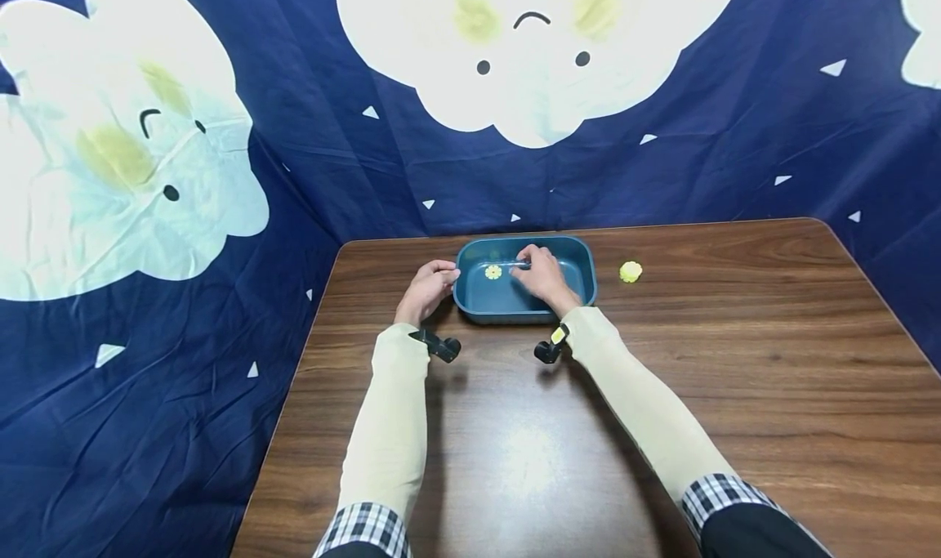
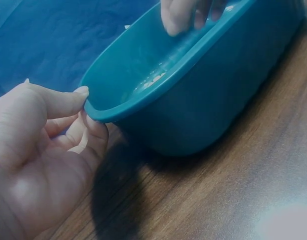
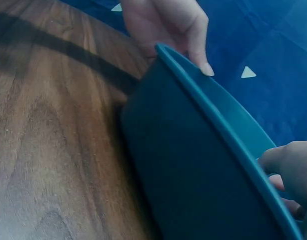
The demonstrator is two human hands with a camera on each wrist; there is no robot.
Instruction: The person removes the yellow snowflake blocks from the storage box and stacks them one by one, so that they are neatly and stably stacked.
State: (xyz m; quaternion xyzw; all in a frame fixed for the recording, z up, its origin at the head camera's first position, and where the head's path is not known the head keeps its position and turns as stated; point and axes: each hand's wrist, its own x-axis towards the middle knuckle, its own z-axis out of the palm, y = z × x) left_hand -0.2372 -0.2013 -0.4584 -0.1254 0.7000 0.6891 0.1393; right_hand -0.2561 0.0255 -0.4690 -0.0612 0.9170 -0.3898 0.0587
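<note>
A teal oblong tub [image 1: 507, 313] stands on the table. My left hand [image 1: 430, 288] pinches its left end, the thumb on the rim and the fingers curled beneath it on the outside, as the left wrist view shows [image 2: 53, 130]. Inside the tub, my right hand [image 1: 542, 276] reaches down with bent fingers; I cannot tell whether they hold anything. Left of those fingers a small pale yellow flower-shaped piece [image 1: 493, 272] lies on the tub's floor. In the right wrist view the tub's near wall [image 3: 178, 150] partly hides the right fingers [image 3: 273, 160].
To the right of the tub a yellow-green flower-shaped piece [image 1: 630, 272] lies on the brown wooden table [image 1: 735, 337]. Behind the table hangs a dark blue cloth [image 1: 294, 166] with white cloud prints. Each wrist carries a small black camera.
</note>
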